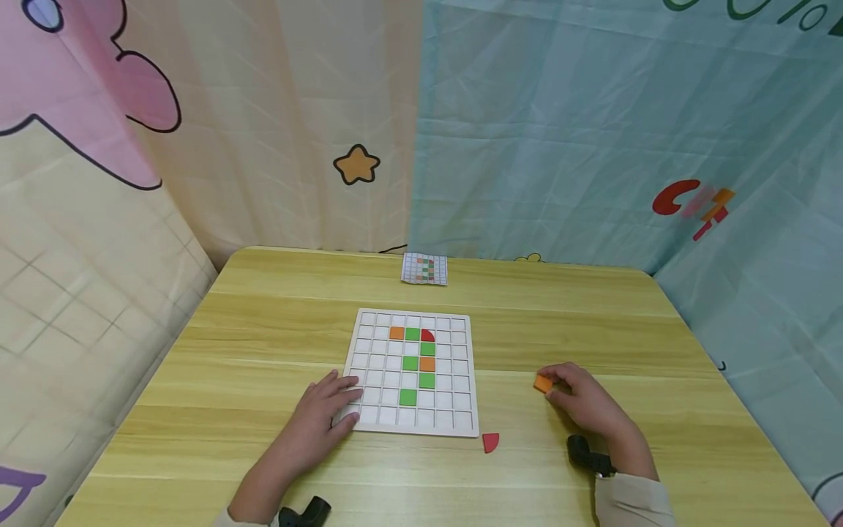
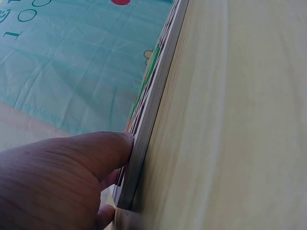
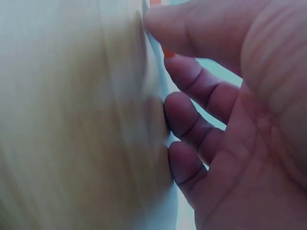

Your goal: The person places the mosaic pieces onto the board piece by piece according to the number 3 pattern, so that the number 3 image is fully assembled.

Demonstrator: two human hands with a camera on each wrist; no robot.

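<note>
A white grid board (image 1: pixel 454 399) lies on the table, holding several green squares (image 1: pixel 426 380), orange squares (image 1: pixel 396 333) and one red quarter-circle (image 1: pixel 427 336). My left hand (image 1: pixel 317 421) rests with fairly straight fingers on the board's lower left side. In the left wrist view, the thumb (image 2: pixel 108 151) touches the board's edge (image 2: pixel 148 115). Right of the board, my right hand (image 1: pixel 589 402) pinches an orange square tile (image 1: pixel 543 383) between thumb and fingers, close to the tabletop. The right wrist view shows only slivers of that orange tile (image 3: pixel 168 51) behind the thumb.
Just off the board's lower right corner lies a loose red quarter-circle tile (image 1: pixel 490 442). A small printed card (image 1: pixel 424 271) with a coloured grid pattern sits at the table's back edge. Curtains (image 1: pixel 527 146) hang behind the wooden table (image 1: pixel 276 307).
</note>
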